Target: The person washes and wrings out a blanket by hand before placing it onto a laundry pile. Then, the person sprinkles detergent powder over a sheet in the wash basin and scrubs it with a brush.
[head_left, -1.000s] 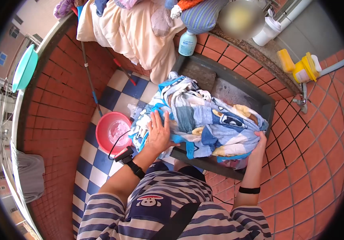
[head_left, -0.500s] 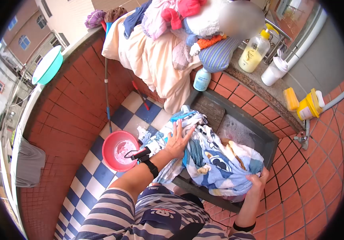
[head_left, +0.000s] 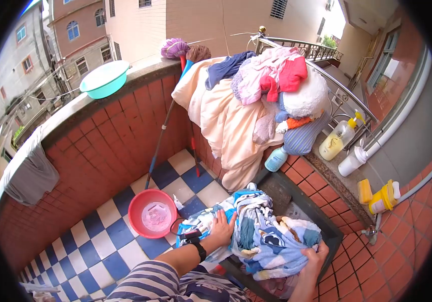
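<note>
Left hand (head_left: 222,229) spread flat on bunched patterned cloth (head_left: 271,236); right hand (head_left: 316,254) pinches its right edge. I see cloth between hands, heaped over dark sink (head_left: 332,229).

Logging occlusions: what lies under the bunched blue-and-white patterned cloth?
Under the cloth: the dark grey rectangular sink, with pinkish fabric showing at the near edge. The sink's middle, and whatever else the folds cover, cannot be seen.

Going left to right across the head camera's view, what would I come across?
Grey cloth, red basin, left hand, light-blue bottle, right hand, white bottle, yellow container.
</note>
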Demonstrator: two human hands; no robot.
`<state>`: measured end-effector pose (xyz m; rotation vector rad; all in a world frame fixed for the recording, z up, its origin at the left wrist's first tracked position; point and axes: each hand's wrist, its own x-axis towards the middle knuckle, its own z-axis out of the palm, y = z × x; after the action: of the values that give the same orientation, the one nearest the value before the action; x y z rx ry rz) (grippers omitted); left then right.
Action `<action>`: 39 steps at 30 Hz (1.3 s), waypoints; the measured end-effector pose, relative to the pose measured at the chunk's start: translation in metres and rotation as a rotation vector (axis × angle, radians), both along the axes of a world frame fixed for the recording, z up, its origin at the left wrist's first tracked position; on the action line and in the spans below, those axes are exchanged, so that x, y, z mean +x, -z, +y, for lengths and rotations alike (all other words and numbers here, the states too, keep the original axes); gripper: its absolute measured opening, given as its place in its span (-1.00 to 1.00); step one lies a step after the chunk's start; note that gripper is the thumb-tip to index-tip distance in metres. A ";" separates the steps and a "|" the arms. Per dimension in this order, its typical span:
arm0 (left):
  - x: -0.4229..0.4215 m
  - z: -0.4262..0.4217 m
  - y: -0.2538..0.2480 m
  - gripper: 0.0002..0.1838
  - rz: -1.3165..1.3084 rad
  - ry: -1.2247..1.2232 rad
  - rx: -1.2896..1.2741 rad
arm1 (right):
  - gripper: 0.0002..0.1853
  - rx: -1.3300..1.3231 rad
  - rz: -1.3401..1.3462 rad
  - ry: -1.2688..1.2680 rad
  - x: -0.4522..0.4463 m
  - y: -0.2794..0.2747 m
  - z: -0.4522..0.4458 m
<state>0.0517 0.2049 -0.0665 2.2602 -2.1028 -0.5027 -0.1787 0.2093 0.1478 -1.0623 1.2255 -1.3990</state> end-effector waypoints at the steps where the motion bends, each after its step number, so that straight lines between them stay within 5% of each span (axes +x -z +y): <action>1: -0.001 -0.002 -0.006 0.11 -0.023 0.027 -0.063 | -0.60 -0.001 0.006 -0.016 -0.002 0.007 0.002; 6: 0.000 -0.010 0.016 0.03 -0.016 0.067 -0.127 | -0.68 -0.005 -0.015 -0.040 0.009 0.014 0.017; 13: 0.021 -0.008 0.011 -0.35 0.450 -0.539 -0.059 | -0.60 0.058 -0.197 0.112 0.005 0.008 0.024; 17: 0.053 -0.005 0.017 -0.62 0.803 -0.615 -0.129 | -0.61 0.042 -0.220 0.240 0.025 0.013 0.018; 19: 0.073 -0.005 -0.011 -0.51 1.020 -0.620 -0.132 | -0.54 0.037 -0.144 0.069 0.039 0.017 0.013; 23: 0.122 -0.020 -0.045 -0.55 1.438 -0.572 -0.183 | -0.53 -0.026 -0.164 0.234 0.108 0.005 0.002; 29: 0.225 -0.040 -0.143 -0.73 1.741 -0.501 -0.280 | -0.53 -0.153 -0.319 0.182 0.203 -0.034 -0.022; 36: 0.309 -0.076 -0.244 -0.78 1.722 -0.299 -0.663 | -0.55 -0.442 -0.362 -0.017 0.281 -0.113 -0.078; 39: 0.335 -0.115 -0.302 -0.63 1.997 -0.199 -0.713 | -0.46 -0.657 -0.243 -0.086 0.310 -0.177 -0.124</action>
<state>0.3870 0.0901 0.2357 0.5865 -0.6664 -1.0225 0.1317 0.0848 0.3247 -1.3084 0.5369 -1.8547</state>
